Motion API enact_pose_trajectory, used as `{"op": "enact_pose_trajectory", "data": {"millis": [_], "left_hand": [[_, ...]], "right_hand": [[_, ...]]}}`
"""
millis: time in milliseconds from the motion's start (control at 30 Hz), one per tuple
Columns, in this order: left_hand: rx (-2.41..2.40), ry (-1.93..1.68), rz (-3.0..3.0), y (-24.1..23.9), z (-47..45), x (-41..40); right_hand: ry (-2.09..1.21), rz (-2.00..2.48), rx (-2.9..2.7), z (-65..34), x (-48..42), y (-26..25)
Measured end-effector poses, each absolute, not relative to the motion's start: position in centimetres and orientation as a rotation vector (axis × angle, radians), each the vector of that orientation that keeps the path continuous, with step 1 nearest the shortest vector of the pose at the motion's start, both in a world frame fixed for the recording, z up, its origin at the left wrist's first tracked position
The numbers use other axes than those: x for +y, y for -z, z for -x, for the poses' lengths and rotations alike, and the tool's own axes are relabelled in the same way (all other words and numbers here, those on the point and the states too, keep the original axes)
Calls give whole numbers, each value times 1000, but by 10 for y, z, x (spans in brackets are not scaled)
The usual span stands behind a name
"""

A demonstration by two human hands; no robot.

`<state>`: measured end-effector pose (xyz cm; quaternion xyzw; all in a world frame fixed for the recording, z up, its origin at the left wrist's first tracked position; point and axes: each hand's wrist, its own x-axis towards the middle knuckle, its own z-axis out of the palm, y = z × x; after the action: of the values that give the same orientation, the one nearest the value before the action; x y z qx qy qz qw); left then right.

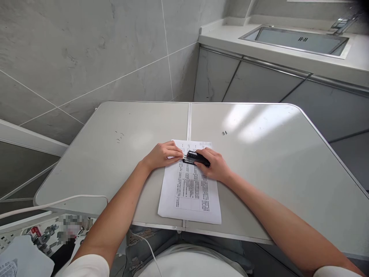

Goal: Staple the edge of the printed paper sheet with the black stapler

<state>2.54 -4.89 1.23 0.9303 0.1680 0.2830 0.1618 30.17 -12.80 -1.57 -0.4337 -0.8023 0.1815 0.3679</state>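
Note:
A black stapler (198, 157) lies over the upper part of a printed sheet of paper (190, 207), its nose pointing left. My right hand (211, 163) is wrapped round the stapler's rear half. At the nose, the fingertips of my left hand (168, 154) are pressed together beside a small shiny metal part. Whatever they pinch there is too small and hidden to make out. The left palm edge rests over the paper's left margin. Whether the paper is one sheet or several cannot be told.
Small loose staples (119, 136) are scattered on the left half of the white folding table (259, 181). Two short staple strips (224, 132) lie beyond my right hand. A white cable (72, 197) crosses the left edge. A sink (300, 40) is set in the counter behind.

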Motion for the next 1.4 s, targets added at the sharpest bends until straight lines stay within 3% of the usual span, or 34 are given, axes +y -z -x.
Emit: {"op": "enact_pose_trajectory", "data": {"millis": [667,1000,1400], "left_hand": [[545,-706,-2584,-28,-10,-47],[437,-823,-2405,-31,-15,-51],[483,-727,-2423,-36,-17,-55]], "right_hand": [[-464,1061,-1939,-306,-127,12],[-853,1097,-1705,-323,-122,3],[-928,1078,-1650,-324,-122,3]]}}
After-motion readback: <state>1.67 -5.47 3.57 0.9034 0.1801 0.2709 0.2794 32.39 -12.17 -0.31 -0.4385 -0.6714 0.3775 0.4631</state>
